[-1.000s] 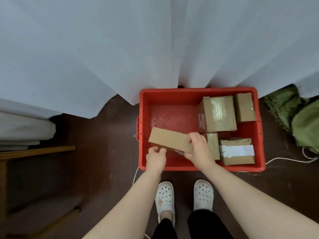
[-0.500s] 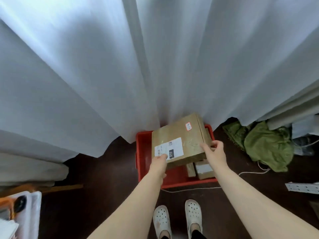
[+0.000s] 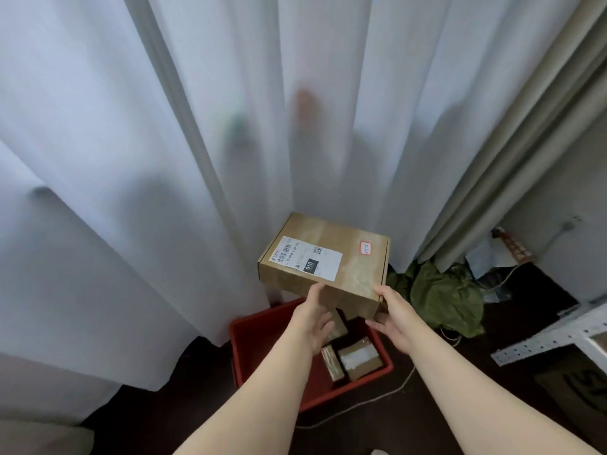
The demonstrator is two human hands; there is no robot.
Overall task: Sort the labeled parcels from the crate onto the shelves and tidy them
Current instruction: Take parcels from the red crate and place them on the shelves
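Note:
A flat brown cardboard parcel (image 3: 331,257) with a white shipping label and a small red-edged tag hovers above the red crate (image 3: 259,330). My left hand (image 3: 312,318) grips its near edge, thumb on top and fingers underneath. My right hand (image 3: 392,311) holds the near right corner the same way. Two smaller taped parcels (image 3: 359,357) lie in the crate's near right corner; the held parcel and my hands hide the rest of the crate.
White curtains (image 3: 164,159) hang right behind the crate. A green cloth heap (image 3: 443,300) lies to its right on the dark floor. A white perforated shelf rail (image 3: 538,339) juts in at the right edge. A white cable (image 3: 371,402) runs past the crate's front.
The parcel has come up out of the crate and now lies flatter and higher with its label facing up. The view has risen with it and swung right, bringing the shelf rail into sight.

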